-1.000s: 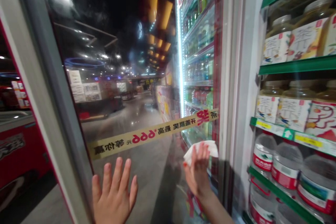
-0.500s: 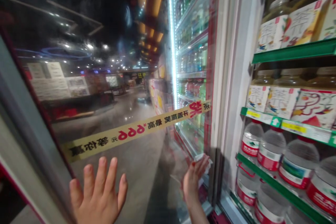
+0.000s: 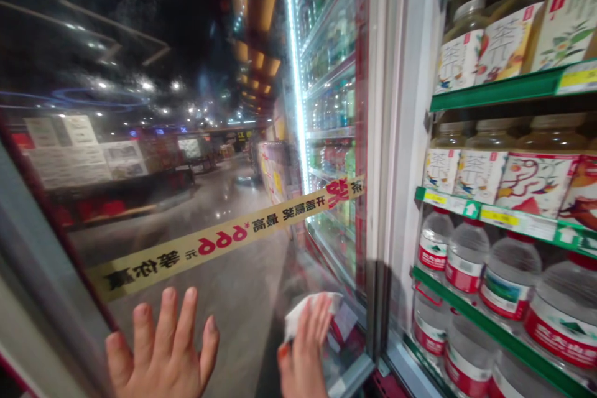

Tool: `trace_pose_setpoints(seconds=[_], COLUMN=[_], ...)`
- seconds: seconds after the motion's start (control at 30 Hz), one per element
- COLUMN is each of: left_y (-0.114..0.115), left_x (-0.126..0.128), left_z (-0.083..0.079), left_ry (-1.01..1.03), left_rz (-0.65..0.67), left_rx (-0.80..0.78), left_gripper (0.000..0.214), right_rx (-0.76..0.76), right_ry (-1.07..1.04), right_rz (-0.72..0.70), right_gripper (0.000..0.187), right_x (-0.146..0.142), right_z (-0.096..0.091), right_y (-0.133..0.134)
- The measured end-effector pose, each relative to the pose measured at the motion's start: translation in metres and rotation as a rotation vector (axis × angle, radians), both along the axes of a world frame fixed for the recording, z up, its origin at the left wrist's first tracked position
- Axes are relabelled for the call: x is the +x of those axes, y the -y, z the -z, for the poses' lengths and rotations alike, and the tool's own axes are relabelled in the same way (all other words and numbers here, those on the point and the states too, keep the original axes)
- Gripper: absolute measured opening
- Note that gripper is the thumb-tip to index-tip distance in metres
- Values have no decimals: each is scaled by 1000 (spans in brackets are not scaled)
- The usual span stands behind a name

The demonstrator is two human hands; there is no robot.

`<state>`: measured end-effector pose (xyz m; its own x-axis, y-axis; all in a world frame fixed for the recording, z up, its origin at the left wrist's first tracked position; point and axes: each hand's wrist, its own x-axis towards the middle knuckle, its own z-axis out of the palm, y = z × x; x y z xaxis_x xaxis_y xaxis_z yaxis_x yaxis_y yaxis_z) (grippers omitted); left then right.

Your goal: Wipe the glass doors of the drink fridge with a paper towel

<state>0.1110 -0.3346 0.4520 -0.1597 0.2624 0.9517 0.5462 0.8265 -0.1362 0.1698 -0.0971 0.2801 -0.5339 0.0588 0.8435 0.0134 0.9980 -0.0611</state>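
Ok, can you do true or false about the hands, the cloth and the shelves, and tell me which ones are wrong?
1. The right hand has a white cloth under it. True.
2. The left hand is holding a bottle. False: it is open and holds nothing.
3. The yellow strip is higher in the picture than both hands. True.
4. The shelf edges are blue. False: they are green.
5. The clear bottles have red on their labels. True.
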Motion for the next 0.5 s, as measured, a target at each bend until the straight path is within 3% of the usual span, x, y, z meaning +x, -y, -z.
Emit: trace_pose_setpoints(seconds=[0.1, 0.2, 0.27, 0.33, 0.43, 0.5], left_y=[-1, -2, -4, -6, -8, -9], left_x=[1, 1, 1, 2, 5, 6], left_z=[-2, -3, -4, -4, -7, -9], left_ry=[-7, -15, -20, -23, -32, -47], left_rz=[3, 23, 42, 40, 22, 22], left_rx=[-3, -3, 5, 16, 13, 6], left_gripper=[91, 92, 91, 89, 86, 86], right_rx=[-45, -317, -369, -348, -322, -374], right_ry=[-74, -172, -175, -145, -82, -47], right_rz=[-16, 189, 235, 219, 156, 168], right_gripper=[93, 85, 78, 78, 97, 101], right_x=[0, 0, 0, 1, 3, 5], right_z=[10, 7, 3, 2, 8, 13], right_y=[8, -27, -37, -22, 19, 31])
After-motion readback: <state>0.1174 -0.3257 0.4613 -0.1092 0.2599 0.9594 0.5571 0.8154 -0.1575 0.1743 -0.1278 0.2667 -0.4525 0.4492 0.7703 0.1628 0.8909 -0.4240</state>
